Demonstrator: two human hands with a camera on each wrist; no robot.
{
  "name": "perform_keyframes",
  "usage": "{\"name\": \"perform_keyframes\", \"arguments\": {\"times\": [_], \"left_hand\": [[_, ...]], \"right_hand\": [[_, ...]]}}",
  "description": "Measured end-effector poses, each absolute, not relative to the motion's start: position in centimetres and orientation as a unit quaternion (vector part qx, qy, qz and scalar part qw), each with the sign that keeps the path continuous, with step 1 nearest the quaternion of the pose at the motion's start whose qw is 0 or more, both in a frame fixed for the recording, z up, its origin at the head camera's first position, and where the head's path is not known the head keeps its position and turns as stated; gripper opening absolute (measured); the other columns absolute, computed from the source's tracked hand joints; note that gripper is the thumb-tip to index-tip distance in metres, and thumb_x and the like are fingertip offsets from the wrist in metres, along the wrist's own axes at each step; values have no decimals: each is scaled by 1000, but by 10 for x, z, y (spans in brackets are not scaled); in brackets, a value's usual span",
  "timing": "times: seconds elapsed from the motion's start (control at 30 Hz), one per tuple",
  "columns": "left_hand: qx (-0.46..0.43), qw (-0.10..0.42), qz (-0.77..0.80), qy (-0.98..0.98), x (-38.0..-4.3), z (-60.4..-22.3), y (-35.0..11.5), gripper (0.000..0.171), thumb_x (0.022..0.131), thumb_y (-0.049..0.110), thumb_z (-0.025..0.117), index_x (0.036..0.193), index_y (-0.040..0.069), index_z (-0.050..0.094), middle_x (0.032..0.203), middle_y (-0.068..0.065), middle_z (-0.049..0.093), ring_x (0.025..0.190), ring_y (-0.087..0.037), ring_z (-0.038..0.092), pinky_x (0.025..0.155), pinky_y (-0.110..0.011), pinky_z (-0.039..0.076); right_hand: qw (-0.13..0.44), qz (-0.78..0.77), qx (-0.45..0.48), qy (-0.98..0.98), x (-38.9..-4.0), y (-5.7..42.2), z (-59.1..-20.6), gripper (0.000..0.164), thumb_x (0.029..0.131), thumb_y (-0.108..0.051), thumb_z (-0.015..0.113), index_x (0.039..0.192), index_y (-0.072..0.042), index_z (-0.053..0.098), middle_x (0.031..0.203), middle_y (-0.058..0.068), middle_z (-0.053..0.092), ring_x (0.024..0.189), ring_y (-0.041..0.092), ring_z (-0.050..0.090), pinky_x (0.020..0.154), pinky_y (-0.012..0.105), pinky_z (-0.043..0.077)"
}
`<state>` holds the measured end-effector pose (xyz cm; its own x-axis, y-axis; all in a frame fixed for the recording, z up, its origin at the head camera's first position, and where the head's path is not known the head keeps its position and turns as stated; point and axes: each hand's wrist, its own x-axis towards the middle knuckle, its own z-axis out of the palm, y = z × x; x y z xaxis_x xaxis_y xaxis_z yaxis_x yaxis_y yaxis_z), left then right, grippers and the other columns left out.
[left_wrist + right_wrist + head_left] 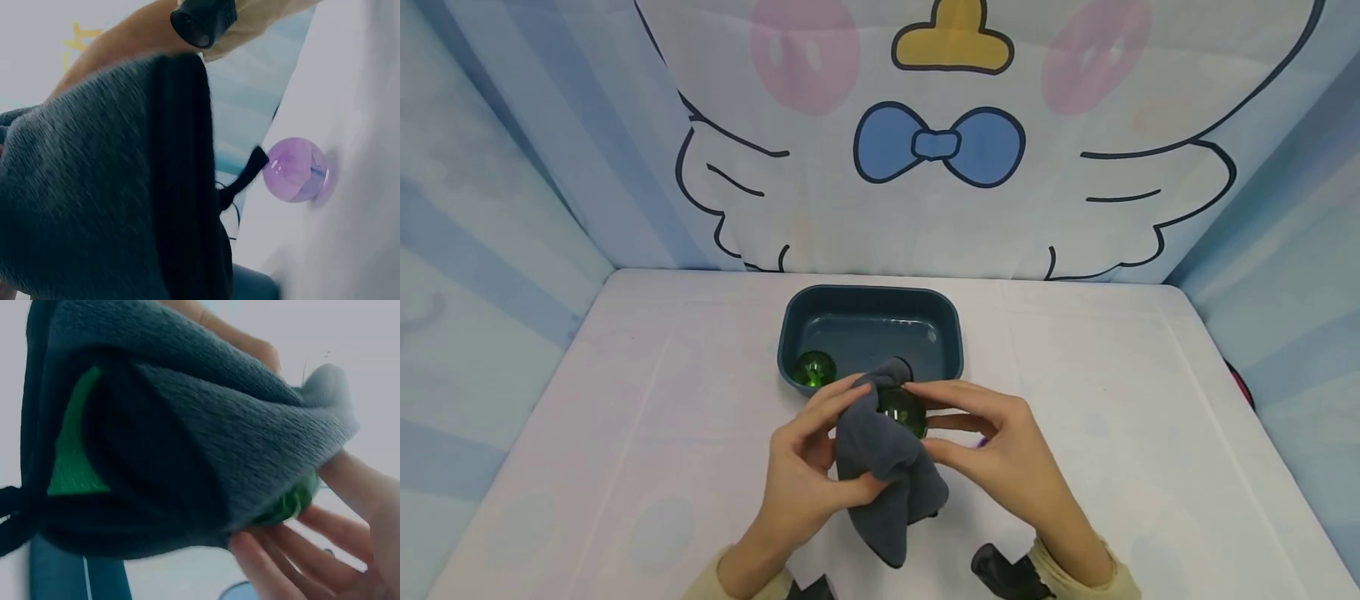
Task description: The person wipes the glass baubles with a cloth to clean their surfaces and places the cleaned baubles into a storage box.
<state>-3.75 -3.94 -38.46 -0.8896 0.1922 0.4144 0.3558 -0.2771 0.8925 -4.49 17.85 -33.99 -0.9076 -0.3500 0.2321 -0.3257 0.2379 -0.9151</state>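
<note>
Above the table, my left hand (805,471) grips a grey-blue cloth (883,446) with a dark edging and a small loop. The cloth drapes down and covers the left part of a green glass ball (906,412). My right hand (992,429) pinches that ball from the right between thumb and fingertips. In the right wrist view, the ball (290,505) peeks out beneath the folded cloth (250,431), and a bright green patch (78,450) shows among the folds. Part of the left hand is hidden behind the cloth there.
Just beyond the hands stands a dark teal basin (868,293), with another green glass ball (815,368) in its front left corner. A translucent purple ball (295,170) rests on the white table (700,400); in the head view the right hand mostly hides it.
</note>
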Motion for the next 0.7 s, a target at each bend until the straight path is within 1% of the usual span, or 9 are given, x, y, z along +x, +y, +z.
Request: {"name": "perform_keyframes", "arguments": {"times": [0.13, 0.2, 0.27, 0.33, 0.4, 0.47, 0.53, 0.63, 0.7], "left_hand": [[-227, 58, -767, -597, -38, -383, -40, 70, 66, -22, 76, 132, -11, 55, 140, -19, 52, 120, -25, 60, 90, -37, 59], [-227, 59, -769, -595, -38, -383, -40, 70, 66, -22, 75, 132, -11, 55, 140, -19, 52, 119, -25, 60, 91, -37, 58], [-226, 55, -771, -593, -38, -383, -40, 70, 66, -22, 74, 132, -11, 55, 140, -18, 52, 119, -25, 60, 92, -37, 57], [-228, 51, -773, -589, -37, -383, -40, 69, 67, -22, 74, 132, -11, 54, 139, -17, 53, 120, -25, 60, 94, -37, 56], [-235, 50, -774, -586, -37, -383, -40, 69, 67, -22, 74, 132, -12, 54, 139, -18, 53, 121, -27, 58, 96, -36, 55], [-238, 46, -775, -583, -37, -382, -40, 69, 67, -21, 74, 133, -13, 53, 139, -19, 53, 122, -27, 58, 97, -36, 55], [-238, 44, -775, -584, -37, -382, -40, 69, 68, -21, 75, 133, -12, 53, 140, -19, 52, 123, -27, 58, 97, -36, 55], [-237, 42, -772, -589, -37, -382, -40, 69, 68, -20, 75, 133, -11, 54, 140, -21, 52, 122, -27, 59, 96, -36, 55], [-239, 44, -767, -593, -37, -381, -40, 69, 68, -20, 76, 133, -10, 54, 140, -22, 51, 122, -27, 59, 96, -36, 55]], "right_hand": [[-31, -516, -278, 810, -46, 183, -337, 58, 79, -1, 81, 133, -13, 63, 138, 3, 61, 122, 16, 61, 98, 30, 54], [-55, -487, -318, 811, -47, 185, -337, 61, 77, 0, 82, 134, -13, 63, 141, 2, 58, 129, 17, 56, 105, 27, 49], [-79, -462, -364, 805, -48, 185, -337, 58, 80, -3, 81, 133, -13, 63, 143, 3, 57, 134, 19, 51, 111, 26, 43], [-95, -452, -410, 786, -50, 185, -339, 50, 85, -8, 77, 133, -10, 63, 143, 7, 56, 135, 22, 50, 112, 27, 42], [-107, -449, -441, 770, -52, 184, -340, 42, 92, -16, 71, 132, -7, 63, 143, 9, 57, 135, 23, 50, 112, 28, 42], [-113, -456, -449, 760, -53, 184, -340, 40, 94, -19, 67, 132, -6, 63, 142, 10, 57, 134, 22, 52, 111, 28, 43], [-114, -463, -446, 757, -52, 184, -341, 42, 92, -15, 70, 132, -6, 63, 141, 10, 58, 133, 22, 53, 109, 27, 45], [-109, -476, -427, 761, -51, 185, -341, 51, 83, -3, 77, 132, -5, 63, 139, 9, 60, 130, 21, 55, 105, 25, 48], [-96, -488, -394, 773, -48, 185, -339, 57, 78, 3, 80, 132, -7, 64, 137, 7, 62, 124, 17, 59, 88, 15, 54]]}}
